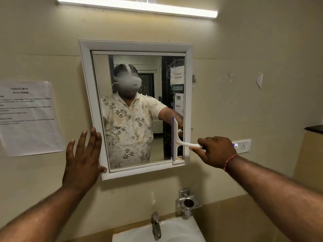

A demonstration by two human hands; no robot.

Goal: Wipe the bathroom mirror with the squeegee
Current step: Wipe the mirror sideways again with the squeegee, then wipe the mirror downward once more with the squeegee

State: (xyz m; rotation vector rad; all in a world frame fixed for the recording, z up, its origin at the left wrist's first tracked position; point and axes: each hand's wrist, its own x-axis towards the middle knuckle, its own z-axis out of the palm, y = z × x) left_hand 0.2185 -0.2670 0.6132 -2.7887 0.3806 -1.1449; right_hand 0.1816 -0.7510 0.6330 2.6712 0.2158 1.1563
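Observation:
A white-framed mirror [83, 70] hangs on the beige wall. A white squeegee [175, 137] with a purple blade stands upright against the glass at its lower right corner, the blade's lower end near the bottom frame. My right hand [215, 151] is shut on the squeegee's handle, just right of the frame. My left hand [82, 158] lies flat with spread fingers on the frame's lower left edge, its thumb on the bottom corner. The glass reflects a person in a floral shirt.
A sheet of printed paper [28, 117] is taped to the wall left of the mirror. Below are a white basin [183, 231], a chrome tap [156, 226] and a metal cup holder [188, 202]. A wall socket [242, 145] sits right of the mirror; a tube light [138, 7] glows above.

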